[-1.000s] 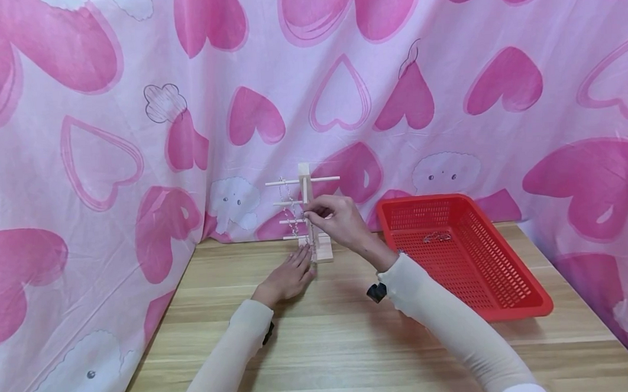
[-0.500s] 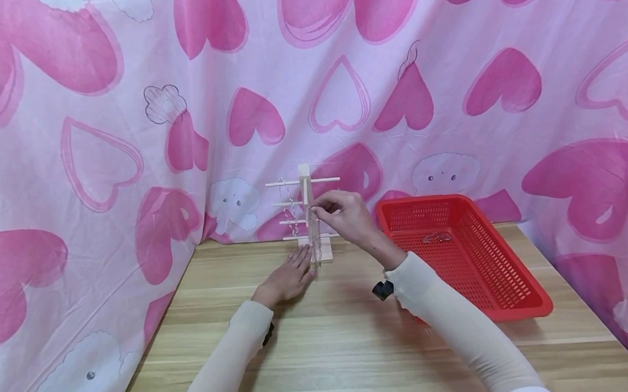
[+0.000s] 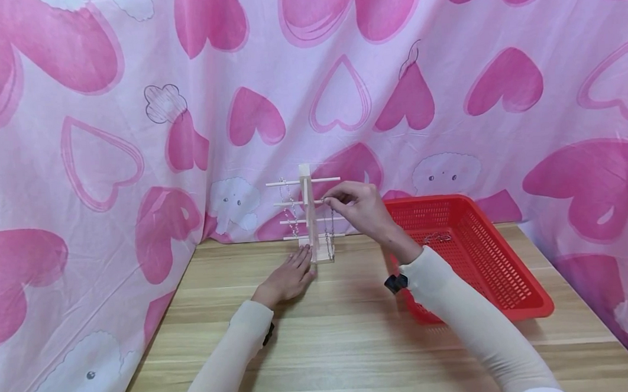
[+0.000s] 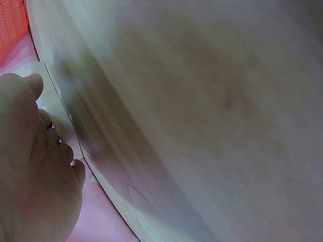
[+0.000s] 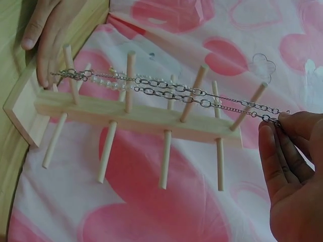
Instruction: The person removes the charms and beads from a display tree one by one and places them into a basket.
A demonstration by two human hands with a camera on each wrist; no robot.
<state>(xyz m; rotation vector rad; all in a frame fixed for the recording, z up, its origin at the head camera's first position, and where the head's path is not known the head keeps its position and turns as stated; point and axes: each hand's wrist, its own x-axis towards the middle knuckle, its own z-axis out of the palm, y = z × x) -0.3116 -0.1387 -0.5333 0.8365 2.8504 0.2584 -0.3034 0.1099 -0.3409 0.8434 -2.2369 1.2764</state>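
Observation:
A silver chain necklace (image 5: pixel 171 95) hangs in a long loop from my right hand (image 3: pixel 365 208), pinched between thumb and fingertips. That hand is just right of the wooden peg stand (image 3: pixel 304 173), near the tip of a right-hand peg. The chain's lower end hangs close to the stand's base. My left hand (image 3: pixel 288 274) lies with its fingers extended against the base's left side; the left wrist view shows only part of that hand (image 4: pixel 40 166). A clear-beaded necklace (image 3: pixel 290 209) hangs from a left peg and is partly hidden behind the chain in the right wrist view.
To the right stands a red perforated basket (image 3: pixel 501 263), with another silver chain (image 3: pixel 436 237) lying in it. Pink heart-patterned cloth (image 3: pixel 341 100) rises behind the wood-grain table (image 3: pixel 322 349) and along its sides. Pegs project from the stand in several directions.
My right hand has moved right and slightly up, carrying the chain necklace from in front of the post to the stand's right side. The left hand has stayed in place.

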